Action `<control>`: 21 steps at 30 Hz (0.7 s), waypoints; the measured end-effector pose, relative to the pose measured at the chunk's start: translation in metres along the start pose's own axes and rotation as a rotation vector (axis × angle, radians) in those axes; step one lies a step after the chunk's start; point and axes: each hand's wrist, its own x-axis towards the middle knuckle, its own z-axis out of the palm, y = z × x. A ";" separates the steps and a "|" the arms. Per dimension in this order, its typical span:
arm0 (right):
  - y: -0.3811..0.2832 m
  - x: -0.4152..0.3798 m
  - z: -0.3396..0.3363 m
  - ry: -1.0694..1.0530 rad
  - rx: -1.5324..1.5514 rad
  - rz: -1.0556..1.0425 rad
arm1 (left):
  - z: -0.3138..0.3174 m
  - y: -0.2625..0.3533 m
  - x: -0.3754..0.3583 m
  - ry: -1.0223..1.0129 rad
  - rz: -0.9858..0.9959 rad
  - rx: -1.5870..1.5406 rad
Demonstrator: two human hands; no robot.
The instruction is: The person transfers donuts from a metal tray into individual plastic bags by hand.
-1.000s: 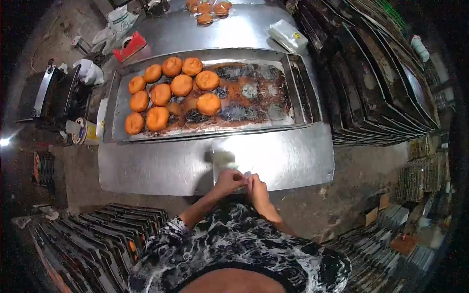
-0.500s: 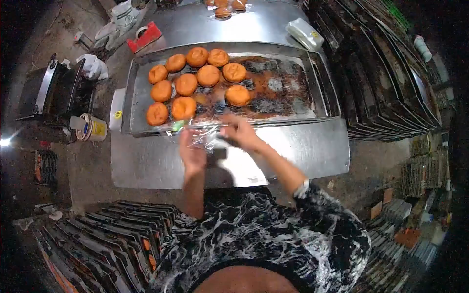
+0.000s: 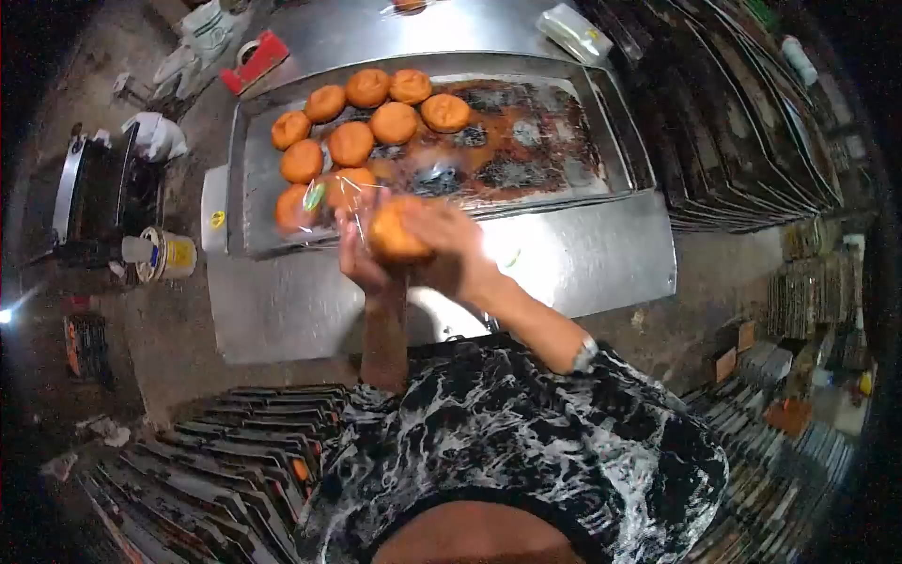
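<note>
Roughly round held bun (image 3: 393, 237), glossy golden-orange, blurred; clear bag (image 3: 315, 195) green-marked

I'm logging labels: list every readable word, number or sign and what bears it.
No readable text.
Bucket: yellow label, too small.
Held clear bag: green mark, blurred.
Sack: markings, too small.
Pack behind tray: yellow mark, too small.
White item beside tray: yellow mark, blurred.
Tabletop: green mark, blurred.

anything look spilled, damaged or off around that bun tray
The tray looks odd: dark brown and black patches stain its bare right side unevenly, perhaps baked-on residue. I see no clear spill on the table. The held bun is too blurred to check for damage.
</note>
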 end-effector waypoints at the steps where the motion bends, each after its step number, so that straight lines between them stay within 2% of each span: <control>1: -0.011 -0.010 -0.011 -0.064 -0.039 0.069 | 0.007 -0.009 -0.003 -0.010 -0.013 0.002; 3: -0.010 -0.007 -0.024 -0.035 -0.105 0.133 | 0.026 -0.033 -0.016 -0.207 0.010 0.192; 5: -0.018 0.009 -0.022 -0.004 -0.194 0.184 | 0.041 -0.044 -0.019 -0.243 0.019 0.262; 7: -0.021 0.006 -0.028 0.018 -0.275 0.199 | 0.042 -0.039 -0.010 -0.243 -0.200 0.113; 8: -0.026 -0.011 -0.030 0.045 -0.038 0.276 | 0.045 -0.033 -0.015 -0.330 -0.339 -0.077; 9: -0.021 -0.025 -0.031 0.063 0.198 0.344 | 0.042 -0.028 -0.020 -0.334 -0.324 -0.077; 11: -0.006 -0.035 -0.044 0.042 0.155 0.322 | 0.038 -0.027 -0.036 -0.693 0.146 0.706; 12: -0.004 -0.030 -0.052 -0.003 0.036 0.223 | 0.035 -0.021 -0.040 -0.673 0.141 0.717; 13: -0.002 -0.026 -0.057 -0.042 -0.085 0.106 | 0.033 -0.011 -0.033 -0.574 0.014 0.735; 15: 0.008 -0.026 -0.061 -0.101 -0.038 0.059 | 0.037 0.013 -0.008 -0.385 -0.216 0.754; 16: 0.009 -0.026 -0.058 -0.159 -0.006 -0.051 | 0.036 0.023 -0.002 -0.288 -0.330 0.754; 17: 0.011 -0.026 -0.061 -0.216 0.032 -0.155 | 0.038 0.020 0.003 -0.280 -0.317 0.762; 19: 0.005 -0.027 -0.066 -0.226 0.058 -0.137 | 0.041 0.013 0.008 -0.280 -0.201 1.047; 20: 0.004 -0.026 -0.068 -0.271 0.140 -0.054 | 0.049 0.010 0.005 -0.186 -0.247 0.782; 21: 0.002 -0.026 -0.070 -0.314 0.219 0.030 | 0.051 0.016 0.008 -0.192 -0.237 0.790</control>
